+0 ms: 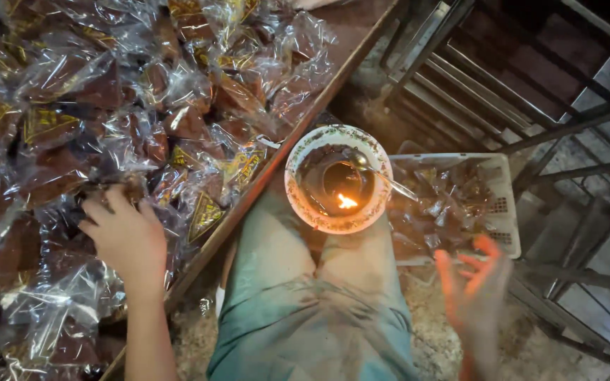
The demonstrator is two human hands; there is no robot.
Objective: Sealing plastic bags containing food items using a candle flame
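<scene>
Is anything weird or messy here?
Yes. A small flame burns inside the bowl balanced on the person's knees, close to crinkly plastic packets heaped on the table. That looks odd and a bit risky. The left hand rests on the packets; the right hand is blurred.

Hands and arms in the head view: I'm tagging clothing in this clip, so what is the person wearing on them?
Nothing shows on either. The left hand and its forearm are bare, with no sleeve, glove, ring or watch visible. The right hand is motion-blurred but also looks ungloved.

Right hand (474, 282) motion-blurred
</scene>
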